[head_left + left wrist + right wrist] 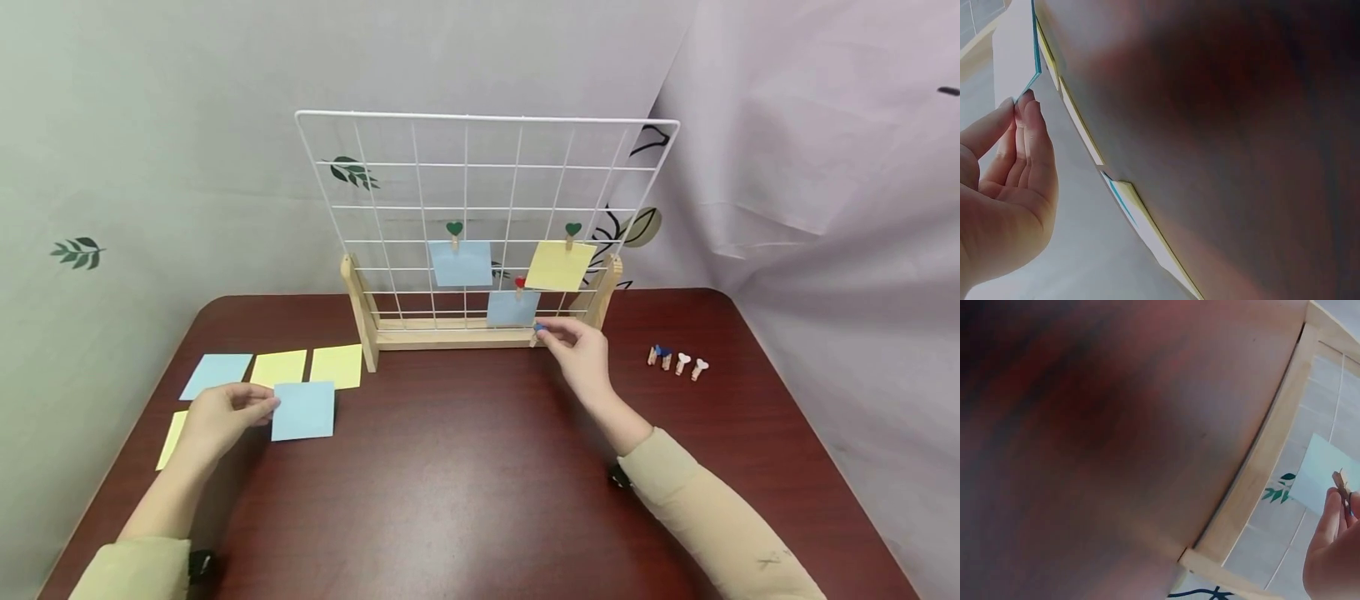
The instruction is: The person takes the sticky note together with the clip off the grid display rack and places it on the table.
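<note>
My left hand (225, 417) pinches a light blue paper note (303, 411) by its left edge, over the front left of the table. In the left wrist view, thumb and fingertips grip a corner of this note (1015, 50). My right hand (581, 358) pinches a small wooden clothespin (534, 337) with a blue top, in front of the white wire grid (467, 183). On the grid, green-heart clothespins hold a blue note (461, 268) and a yellow note (561, 268). Lower down, a blue note (512, 310) hangs from a red-heart clothespin (520, 286), close behind my right fingertips.
Yellow notes (336, 367) and a blue note (216, 375) lie at the table's left, one yellow note partly behind my left hand. Blue and white-heart clothespins (682, 363) lie at the right. A wooden stand (457, 337) carries the grid near the table's back edge.
</note>
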`<state>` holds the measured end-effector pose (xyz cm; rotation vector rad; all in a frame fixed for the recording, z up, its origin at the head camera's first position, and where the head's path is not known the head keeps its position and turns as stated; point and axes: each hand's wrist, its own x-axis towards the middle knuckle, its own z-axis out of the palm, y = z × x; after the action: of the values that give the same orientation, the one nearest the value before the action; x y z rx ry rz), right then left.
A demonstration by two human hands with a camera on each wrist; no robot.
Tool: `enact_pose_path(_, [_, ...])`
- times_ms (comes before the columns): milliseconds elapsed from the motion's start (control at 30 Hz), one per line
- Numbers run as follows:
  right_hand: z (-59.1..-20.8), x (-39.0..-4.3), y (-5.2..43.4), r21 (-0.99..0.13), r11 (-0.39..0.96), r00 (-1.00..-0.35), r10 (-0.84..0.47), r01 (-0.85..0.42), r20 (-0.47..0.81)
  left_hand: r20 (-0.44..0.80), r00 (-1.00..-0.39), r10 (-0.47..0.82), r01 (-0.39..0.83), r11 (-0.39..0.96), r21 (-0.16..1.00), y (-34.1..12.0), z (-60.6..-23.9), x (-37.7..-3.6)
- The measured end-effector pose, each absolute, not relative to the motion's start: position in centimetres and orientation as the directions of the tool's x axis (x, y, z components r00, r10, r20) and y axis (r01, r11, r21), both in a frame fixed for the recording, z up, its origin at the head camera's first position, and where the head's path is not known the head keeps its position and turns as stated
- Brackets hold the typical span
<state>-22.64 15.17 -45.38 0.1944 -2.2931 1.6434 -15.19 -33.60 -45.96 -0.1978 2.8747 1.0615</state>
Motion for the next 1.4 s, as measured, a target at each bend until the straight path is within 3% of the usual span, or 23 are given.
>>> enact_pose_path(433, [-45.8, -22.4, 17.7, -0.897, 0.370, -0.954, 0.083, -0.240, 0.289, -0.199, -0.973, -0.116, -0.217, 0.758, 0.616, -35.2, -45.9, -14.6])
enact_pose_path(833, [-45.8, -21.8, 20.8, -0.900, 0.413, -0.969, 0.131, -0.139, 0.210, -0.189, -0.975, -0.120, -0.208, 0.796, 0.569, -37.2, -46.4, -14.2])
enact_pose_path(1133, [-45.8, -21.5, 23.3, -0.963, 0.244, -0.982, 0.119, -0.116, 0.149, -0.193, -0.972, -0.131, -0.219, 0.798, 0.562, -37.8, -46.5, -14.0])
enact_pose_path(1400, [-45.8, -21.0, 25.3, -0.963, 0.246, -0.983, 0.115, -0.111, 0.143, -0.170, -0.975, -0.145, -0.217, 0.799, 0.561, -38.0, -46.5, -13.7])
